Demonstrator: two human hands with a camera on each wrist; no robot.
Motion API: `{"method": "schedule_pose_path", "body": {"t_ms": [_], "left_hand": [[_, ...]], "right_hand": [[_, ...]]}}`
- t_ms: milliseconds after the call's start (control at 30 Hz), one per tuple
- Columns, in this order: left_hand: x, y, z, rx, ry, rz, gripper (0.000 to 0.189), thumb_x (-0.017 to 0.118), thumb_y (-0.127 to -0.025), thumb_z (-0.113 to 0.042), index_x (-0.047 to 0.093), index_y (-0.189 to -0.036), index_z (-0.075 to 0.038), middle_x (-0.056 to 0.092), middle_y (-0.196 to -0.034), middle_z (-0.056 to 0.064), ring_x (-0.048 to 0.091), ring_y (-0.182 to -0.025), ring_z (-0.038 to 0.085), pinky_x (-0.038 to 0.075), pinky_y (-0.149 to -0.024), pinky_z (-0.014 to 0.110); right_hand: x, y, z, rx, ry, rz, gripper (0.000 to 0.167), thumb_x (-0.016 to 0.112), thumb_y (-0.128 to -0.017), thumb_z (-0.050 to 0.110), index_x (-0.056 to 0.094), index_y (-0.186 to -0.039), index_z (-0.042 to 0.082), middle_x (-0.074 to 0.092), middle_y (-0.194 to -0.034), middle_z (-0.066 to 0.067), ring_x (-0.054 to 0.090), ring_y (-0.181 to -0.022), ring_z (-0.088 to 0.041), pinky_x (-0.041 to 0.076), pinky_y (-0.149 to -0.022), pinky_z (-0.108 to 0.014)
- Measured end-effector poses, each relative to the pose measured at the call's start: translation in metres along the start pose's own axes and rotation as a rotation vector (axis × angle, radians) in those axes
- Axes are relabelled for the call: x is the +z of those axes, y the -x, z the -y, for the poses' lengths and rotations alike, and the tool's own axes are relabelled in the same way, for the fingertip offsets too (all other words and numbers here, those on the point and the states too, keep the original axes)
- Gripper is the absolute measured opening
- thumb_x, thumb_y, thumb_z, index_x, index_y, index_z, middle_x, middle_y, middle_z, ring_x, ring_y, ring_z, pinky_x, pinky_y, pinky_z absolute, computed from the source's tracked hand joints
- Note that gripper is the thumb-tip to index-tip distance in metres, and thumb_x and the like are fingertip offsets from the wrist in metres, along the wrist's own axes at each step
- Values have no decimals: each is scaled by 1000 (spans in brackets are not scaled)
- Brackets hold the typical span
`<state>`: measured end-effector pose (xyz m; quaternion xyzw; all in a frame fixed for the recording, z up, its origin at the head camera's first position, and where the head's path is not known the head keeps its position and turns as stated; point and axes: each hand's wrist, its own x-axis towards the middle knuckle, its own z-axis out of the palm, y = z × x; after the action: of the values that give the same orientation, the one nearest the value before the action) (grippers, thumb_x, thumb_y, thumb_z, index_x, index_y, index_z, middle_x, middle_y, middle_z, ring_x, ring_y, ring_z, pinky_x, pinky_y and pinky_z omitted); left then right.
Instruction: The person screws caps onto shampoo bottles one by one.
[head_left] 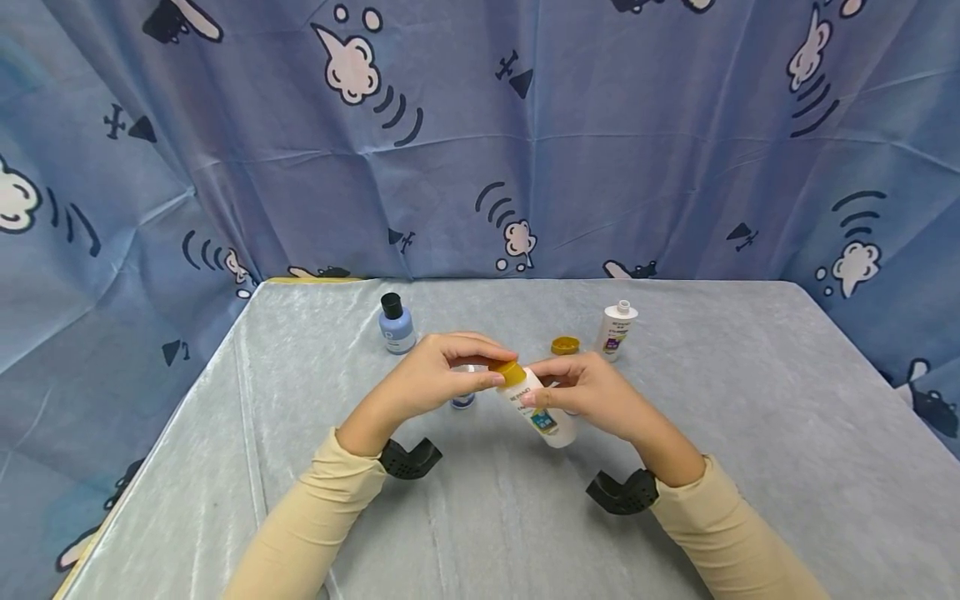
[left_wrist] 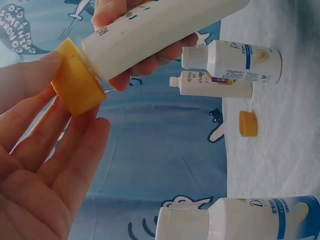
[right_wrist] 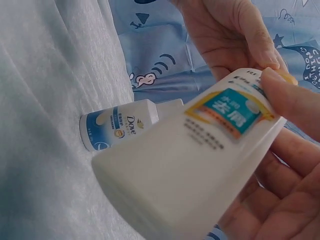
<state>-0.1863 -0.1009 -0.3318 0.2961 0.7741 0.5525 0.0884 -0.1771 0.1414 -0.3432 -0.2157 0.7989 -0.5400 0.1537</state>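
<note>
A white shampoo-style bottle (head_left: 542,412) with a green and yellow label is held tilted above the table. My right hand (head_left: 596,396) grips its body between thumb and fingers. At its upper end, my left hand (head_left: 427,379) pinches a yellow cap (head_left: 512,372) between thumb and fingers. In the left wrist view this cap (left_wrist: 78,77) sits against the bottle's neck end, slightly askew; how far it is seated cannot be told. The right wrist view shows the bottle's base (right_wrist: 145,200) facing the camera.
An uncapped white bottle (head_left: 615,332) stands behind my right hand, near a loose yellow cap (head_left: 566,344). A blue bottle with black cap (head_left: 396,325) stands at back left. Two white-and-blue bottles (left_wrist: 245,61) (right_wrist: 120,125) stand near the hands, partly hidden in the head view.
</note>
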Motion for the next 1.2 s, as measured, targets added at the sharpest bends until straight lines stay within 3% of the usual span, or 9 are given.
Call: {"method": "schedule_pose_path", "body": {"t_ms": [167, 333, 400, 500, 900, 1033, 1200], "left_hand": [[-1, 0, -3, -5, 70, -68, 42, 78, -86, -10, 68, -126, -8, 67, -131, 6, 62, -123, 17, 51, -105, 34], [2, 0, -6, -163, 111, -198, 42, 81, -83, -19, 70, -123, -14, 72, -120, 3, 68, -109, 17, 58, -90, 30], [4, -1, -7, -229, 79, -225, 42, 83, -82, -24, 71, -122, -16, 74, -111, 1, 69, -102, 16, 58, -83, 29], [9, -2, -9, -277, 47, -242, 43, 84, -80, -28, 72, -120, -16, 76, -102, 1, 69, -98, 14, 58, -81, 29], [23, -4, -7, -256, -23, -291, 33, 85, -79, -30, 77, -108, -16, 76, -103, -1, 67, -98, 11, 57, -80, 28], [23, -4, -7, -245, 46, -273, 32, 84, -80, -26, 77, -109, -15, 75, -103, 2, 71, -94, 12, 59, -82, 29], [22, -2, -8, -228, 169, -202, 35, 81, -83, -18, 73, -117, -11, 73, -113, 8, 74, -98, 17, 60, -87, 31]], "right_hand": [[-2, 0, 1, 4, -13, -27, 36, 73, -89, 10, 68, -120, -7, 71, -104, -20, 69, -83, -12, 60, -75, -32], [-4, -1, 1, -4, 25, -61, 35, 74, -89, 11, 69, -119, -5, 71, -104, -20, 69, -83, -14, 59, -75, -32], [-4, -1, 1, -8, 28, -68, 35, 74, -89, 11, 69, -119, -5, 70, -104, -20, 69, -82, -14, 59, -74, -32], [-3, -2, -1, -12, 24, -75, 34, 73, -89, 9, 68, -119, -6, 70, -103, -20, 69, -80, -12, 60, -73, -30], [-1, -3, -2, -6, 19, -80, 33, 74, -88, 10, 69, -117, -6, 70, -102, -19, 70, -80, -13, 59, -73, -30], [-2, -2, -1, -23, 23, -88, 32, 74, -88, 8, 70, -117, -6, 70, -100, -19, 69, -79, -11, 60, -72, -29], [-4, 1, 1, -33, 12, -82, 32, 74, -88, 8, 70, -117, -6, 70, -99, -20, 69, -78, -10, 60, -71, -29]]}}
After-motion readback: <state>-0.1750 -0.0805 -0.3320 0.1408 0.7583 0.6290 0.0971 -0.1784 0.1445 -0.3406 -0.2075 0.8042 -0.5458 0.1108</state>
